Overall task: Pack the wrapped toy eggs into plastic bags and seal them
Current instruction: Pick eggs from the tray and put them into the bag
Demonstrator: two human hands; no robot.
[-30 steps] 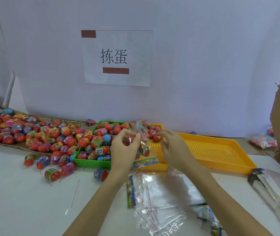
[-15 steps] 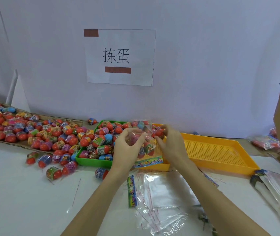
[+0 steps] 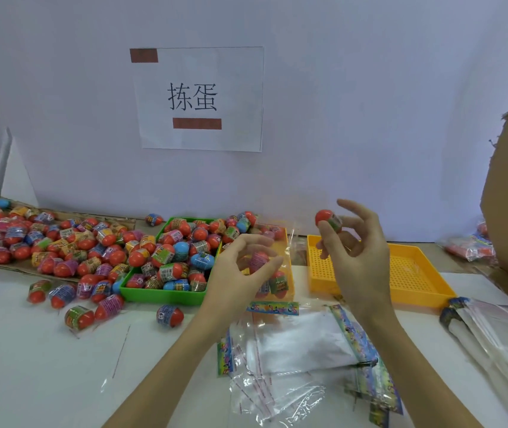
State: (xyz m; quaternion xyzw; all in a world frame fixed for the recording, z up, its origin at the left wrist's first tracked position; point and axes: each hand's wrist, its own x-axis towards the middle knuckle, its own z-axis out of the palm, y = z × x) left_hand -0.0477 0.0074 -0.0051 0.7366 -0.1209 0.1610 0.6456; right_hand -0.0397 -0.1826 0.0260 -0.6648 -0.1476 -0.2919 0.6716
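Right hand [image 3: 359, 261] raised, thumb and forefinger pinching one red wrapped egg [image 3: 328, 220] by its labelled lower half; the remaining fingers [image 3: 354, 208] are spread loosely and hold nothing. Left hand [image 3: 240, 270], level with and apart from the right, has its fingers curled round the upper part of a clear plastic bag [image 3: 273, 267], pinching it; several eggs already lie inside, hanging below the fingertips, and the mouth stands above the grip, though how wide it gapes cannot be told. Just beyond the left fingers lies the green tray [image 3: 166, 296] heaped with eggs; farther out on that side a loose pile of eggs [image 3: 45, 239] spreads over cardboard and table. Under the right hand sits the yellow tray [image 3: 416, 276]. Nearer the wrists lie spare empty bags [image 3: 293, 356] with printed header strips.

Step judged in hand: loading the pinched egg. To do it well, the left fingers should spread the mouth before the right hand brings the egg directly above it, releasing only once the egg is past the rim; the adhesive flap is best kept clear of the eggs so the seal closes flat.
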